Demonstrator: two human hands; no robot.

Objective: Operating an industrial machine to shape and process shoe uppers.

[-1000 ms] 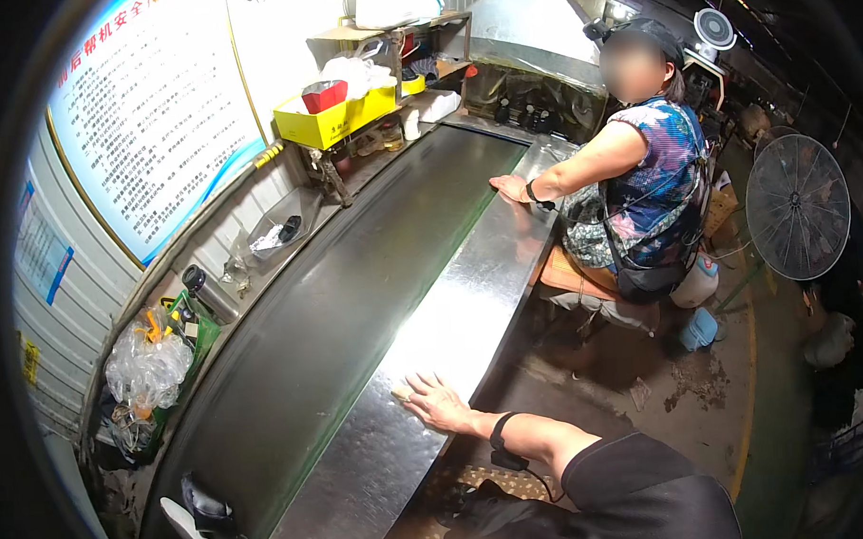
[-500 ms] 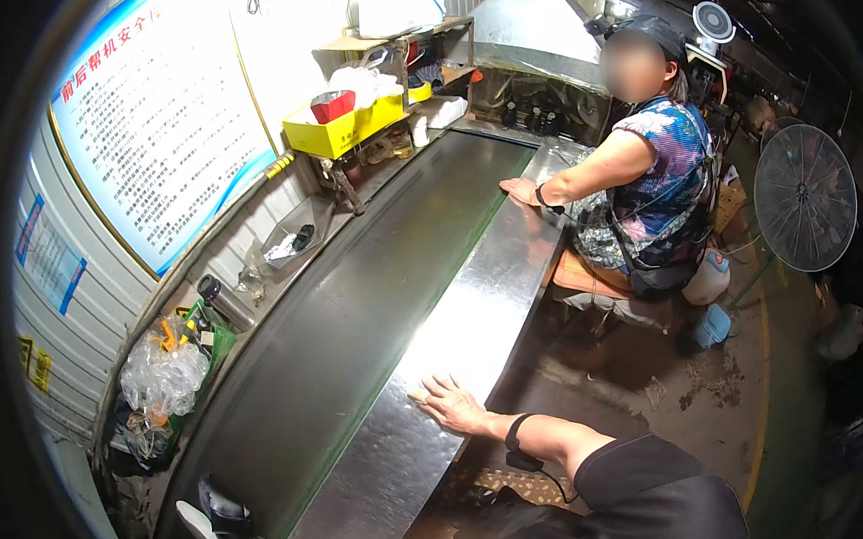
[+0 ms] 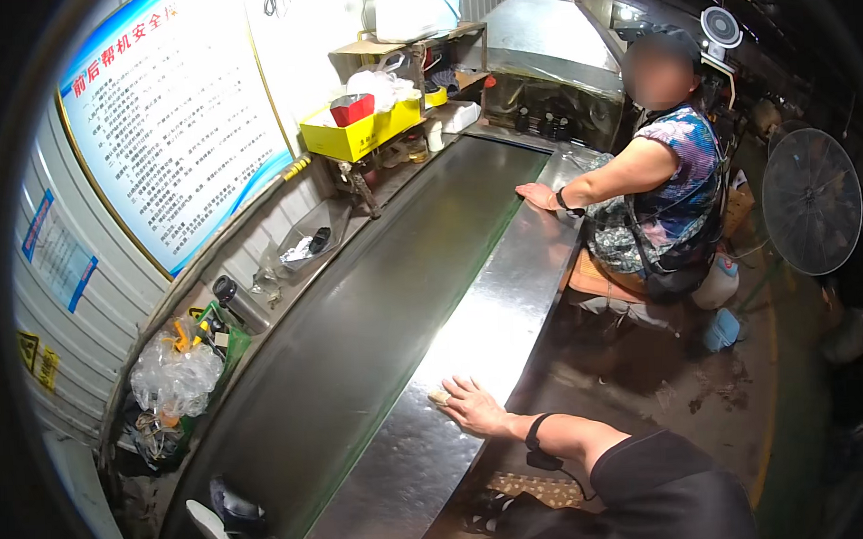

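Note:
My right hand [image 3: 474,408] lies palm down on a shiny metal ledge [image 3: 391,480], fingers spread and holding nothing. A pale yellowish wrap covers one fingertip. A black band with a cable circles the wrist. Beside the ledge runs a long dark conveyor belt [image 3: 310,340] with a green edge line. At the lower left, a dark piece [image 3: 234,504] and a long white piece [image 3: 214,530] lie on the belt; they look like shoe parts, partly cut off by the rim. My left hand is out of the picture.
A co-worker [image 3: 661,185] sits farther along the ledge, one hand [image 3: 537,195] flat on it. Left of the belt are a thermos [image 3: 241,303], a plastic bag [image 3: 177,376], a clear tray [image 3: 312,238] and a yellow box [image 3: 351,139]. A fan [image 3: 811,202] stands at right.
The whole view has shifted, so everything sits slightly farther right. My right hand stays flat on the ledge, and the co-worker's hand keeps its place.

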